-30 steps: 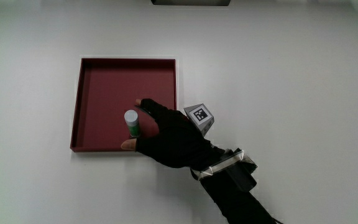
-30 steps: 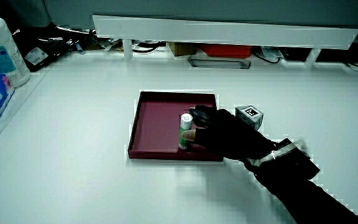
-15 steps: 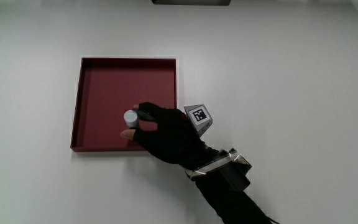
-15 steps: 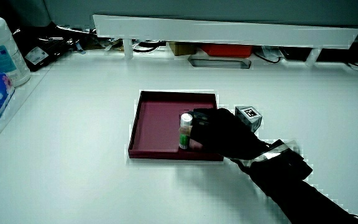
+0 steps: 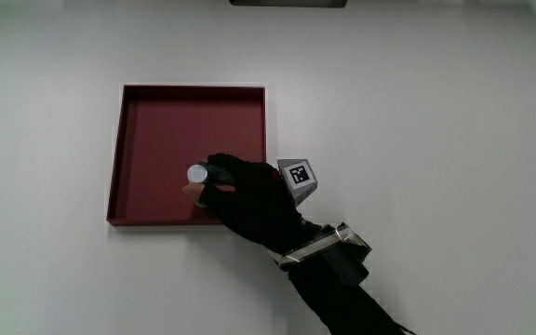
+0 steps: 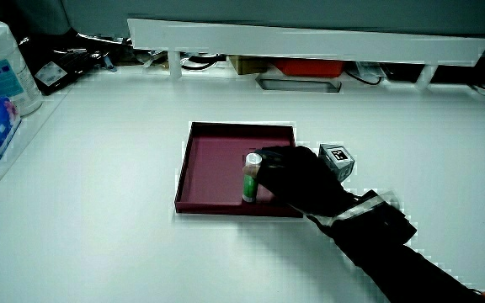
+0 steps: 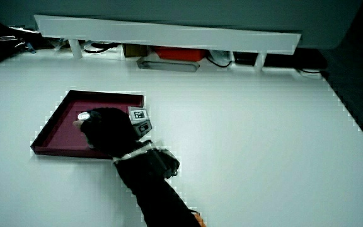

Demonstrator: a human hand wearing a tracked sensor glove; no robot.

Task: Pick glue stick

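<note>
1. I see the hand (image 5: 249, 200) in its matte black glove, fingers wrapped around the glue stick (image 5: 197, 174); the patterned cube (image 5: 298, 175) on its back shows a black-and-white square code I can't read.
2. The glue stick stands upright in the tray (image 5: 156, 112), a cylinder with a pale cap and green body (image 6: 249, 181); no label is legible to me.
3. The tray is square, shallow, dark red, on the white table (image 5: 435, 140).
4. Since a second ago, the grip has tightened around the stick.
</note>
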